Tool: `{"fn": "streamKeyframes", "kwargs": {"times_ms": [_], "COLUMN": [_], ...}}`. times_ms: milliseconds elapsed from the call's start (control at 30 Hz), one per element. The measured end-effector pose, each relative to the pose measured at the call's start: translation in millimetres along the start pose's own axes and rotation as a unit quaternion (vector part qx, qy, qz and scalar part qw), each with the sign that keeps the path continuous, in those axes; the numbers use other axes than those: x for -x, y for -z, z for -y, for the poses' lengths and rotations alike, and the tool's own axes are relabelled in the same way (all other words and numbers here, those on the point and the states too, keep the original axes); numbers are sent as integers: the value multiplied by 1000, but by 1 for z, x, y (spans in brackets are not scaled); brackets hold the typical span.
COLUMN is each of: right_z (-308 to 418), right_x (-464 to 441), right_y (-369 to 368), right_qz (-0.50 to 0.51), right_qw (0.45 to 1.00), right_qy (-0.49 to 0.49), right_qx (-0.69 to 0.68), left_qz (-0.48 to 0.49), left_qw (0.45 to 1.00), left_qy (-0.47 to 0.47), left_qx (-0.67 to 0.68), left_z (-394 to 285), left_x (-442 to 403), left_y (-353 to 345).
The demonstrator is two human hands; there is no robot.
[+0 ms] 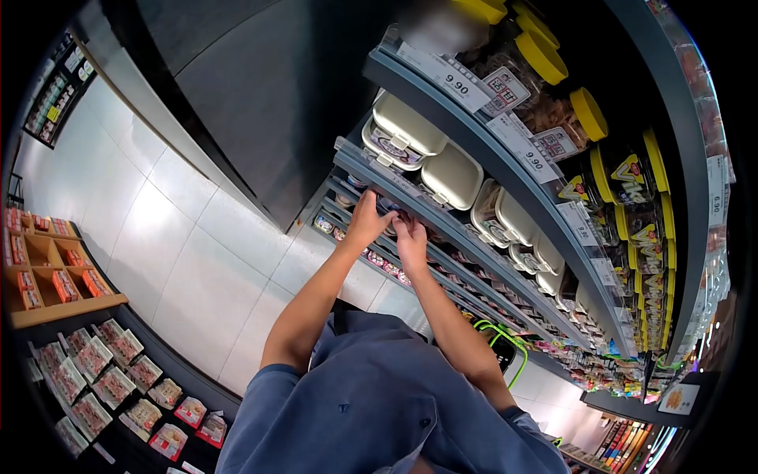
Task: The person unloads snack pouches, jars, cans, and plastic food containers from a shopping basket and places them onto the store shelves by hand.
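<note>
L hand (369,221): up at shelf front, just under edge of tub shelf (362,160); fingers bent toward stock, thumb side turned to R hand.
R hand (410,243): right beside L hand, fingers curled, tips close to or touching L thumb; can't tell if pinching a pkg, grip too small & dark.
Small dark packs (405,213): in row below tub shelf, right at fingertips; contents & labels unreadable.
Pack handling: prob. light, smooth, maybe slippery if film-wrapped; stiffness can't tell. Best held by opp. side edges, w/ light pressure in case of crushable contents.
White-lidded tubs (452,175): directly above hands, lids on, prob. rigid.
Yellow-lidded jars (584,114): one shelf higher, w/ 9.90 price tags (458,82) along edge.
Round cups (375,259): low down, beyond forearms, pinkish labels.
Green-rimmed basket (517,359): beside R elbow, partly hidden by arm.
Across aisle: orange-red boxes (65,286) in wooden rack, wrapped food trays (93,357) nearby.
</note>
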State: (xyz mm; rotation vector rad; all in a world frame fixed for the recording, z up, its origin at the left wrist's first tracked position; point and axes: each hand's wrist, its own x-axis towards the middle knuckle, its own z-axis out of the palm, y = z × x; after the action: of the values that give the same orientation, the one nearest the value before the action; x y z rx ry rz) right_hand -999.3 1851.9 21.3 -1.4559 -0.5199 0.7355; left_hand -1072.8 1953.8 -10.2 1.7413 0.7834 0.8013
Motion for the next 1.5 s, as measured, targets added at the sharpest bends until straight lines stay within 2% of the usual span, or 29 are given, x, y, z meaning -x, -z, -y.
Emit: {"fn": "streamKeyframes", "kwargs": {"times_ms": [33, 167, 233, 267, 333, 433, 533, 667, 767, 867, 967, 1067, 1133, 1167, 1233, 1300, 1367, 1400, 1433, 1467, 1500], "right_z": [-4, -4, 4, 6, 1, -8, -15, -15, -3, -11, -18, -24, -45, -52, -63, -80, -137, -162, -189, -215, -251], "right_x": [-2, -9, -8, -8, -10, -16, -18, -17, -12, -13, -16, -12, -4, 4, 34, 64, 108, 135, 165, 194, 217], "right_y": [1, -1, -1, -2, -3, -3, -4, -5, -10, -7, -1, -5, -4, 5, 38, 73, 123, 152, 186, 222, 264], "right_qz": [3, -13, -29, -31, -52, -70, -72, -76, -87, -66, -23, -14, -39, -47, 60, 178, 196, 185, 175, 171, 234], "right_qw": [1000, 999, 997, 997, 997, 995, 997, 996, 994, 997, 996, 999, 995, 994, 987, 943, 907, 896, 874, 834, 763], "right_qy": [8, 39, -58, -58, -52, -41, -28, -33, -70, -44, -86, -41, 85, 89, -47, -149, -121, -128, -118, -144, -197], "right_qx": [-9, 0, 37, 36, 38, 56, 22, 37, -2, -6, 10, -5, -33, -38, 141, 238, 354, 383, 437, 505, 569], "left_qz": [-7, -65, -112, -109, -83, -87, -139, -141, -141, -129, -120, -116, -171, -163, -153, -59, 58, 92, 201, 349, 427], "left_qw": [999, 996, 989, 989, 994, 994, 989, 989, 989, 991, 992, 992, 984, 986, 988, 995, 987, 986, 949, 887, 803], "left_qy": [39, 13, -27, -28, 32, 52, 30, 23, 23, 12, 9, 33, 6, 0, -23, 31, 111, 93, 128, 148, 241], "left_qx": [12, -67, -94, -95, -68, -42, -45, -39, -46, -43, -43, -31, 45, 44, -17, -78, -99, -101, -208, -262, -338], "left_z": [1, -4, -5, -6, -8, -6, -3, -1, 3, 4, 1, 3, 0, -1, 6, 44, 99, 138, 186, 236, 276], "left_x": [-1, -3, -3, -2, -3, -3, -4, -4, -4, -2, -1, 1, 7, 14, 37, 72, 119, 153, 184, 216, 255], "left_y": [-4, -15, -17, -18, -19, -22, -27, -26, -27, -24, -22, -24, -25, -23, -12, -2, 14, 24, 41, 62, 77]}}
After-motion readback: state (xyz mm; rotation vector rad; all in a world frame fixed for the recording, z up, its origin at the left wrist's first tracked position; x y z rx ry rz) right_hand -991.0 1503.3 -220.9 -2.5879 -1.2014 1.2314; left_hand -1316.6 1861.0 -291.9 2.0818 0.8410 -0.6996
